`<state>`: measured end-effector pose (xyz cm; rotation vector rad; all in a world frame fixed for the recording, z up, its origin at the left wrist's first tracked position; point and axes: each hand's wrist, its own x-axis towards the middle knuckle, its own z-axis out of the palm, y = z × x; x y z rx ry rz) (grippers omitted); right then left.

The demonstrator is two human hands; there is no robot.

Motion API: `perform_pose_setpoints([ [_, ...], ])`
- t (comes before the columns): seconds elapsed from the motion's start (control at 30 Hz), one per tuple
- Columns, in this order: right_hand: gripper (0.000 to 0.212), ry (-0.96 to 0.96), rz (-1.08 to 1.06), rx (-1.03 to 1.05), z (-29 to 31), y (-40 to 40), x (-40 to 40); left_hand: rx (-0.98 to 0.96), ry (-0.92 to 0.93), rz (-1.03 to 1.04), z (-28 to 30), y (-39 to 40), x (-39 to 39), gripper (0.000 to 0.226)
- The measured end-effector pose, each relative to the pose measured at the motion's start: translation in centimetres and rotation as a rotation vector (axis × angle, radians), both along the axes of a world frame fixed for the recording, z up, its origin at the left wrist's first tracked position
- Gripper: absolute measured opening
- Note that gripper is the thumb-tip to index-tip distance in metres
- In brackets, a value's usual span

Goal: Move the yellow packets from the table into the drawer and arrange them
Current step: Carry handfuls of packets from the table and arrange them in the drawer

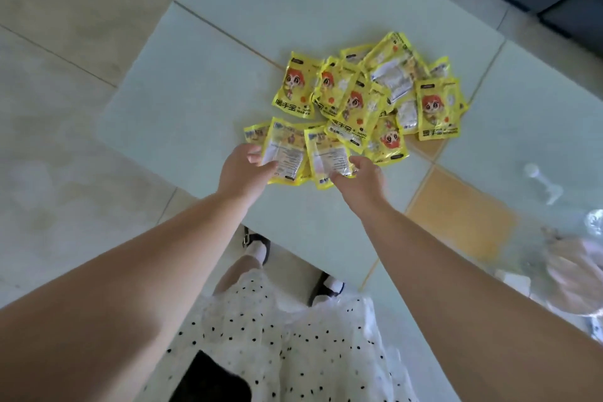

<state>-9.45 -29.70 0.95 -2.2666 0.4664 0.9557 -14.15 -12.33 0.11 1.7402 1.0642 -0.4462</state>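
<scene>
Head view: yellow packets (365, 98), a loose overlapping heap, lying on the pale glass surface (195, 91), some face up, some label side up. Left hand (243, 170): fingers closed on the near-left packet (284, 153), thumb on top. Right hand (362, 179): fingers pinching the neighbouring packet (328, 153) at its lower edge. Drawer not in view.
</scene>
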Motion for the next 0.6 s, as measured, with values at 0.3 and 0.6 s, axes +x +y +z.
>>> perform_pose_setpoints([
  [0.3,0.064,0.059,-0.011,-0.18,-4.9,1.6,2.5,0.207,0.109,-0.227,-5.4,-0.5,5.1,0.053],
  [0.6,0.075,0.004,-0.036,-0.287,-6.8,2.2,1.8,0.336,0.132,-0.305,-7.1,-0.7,4.7,0.059],
])
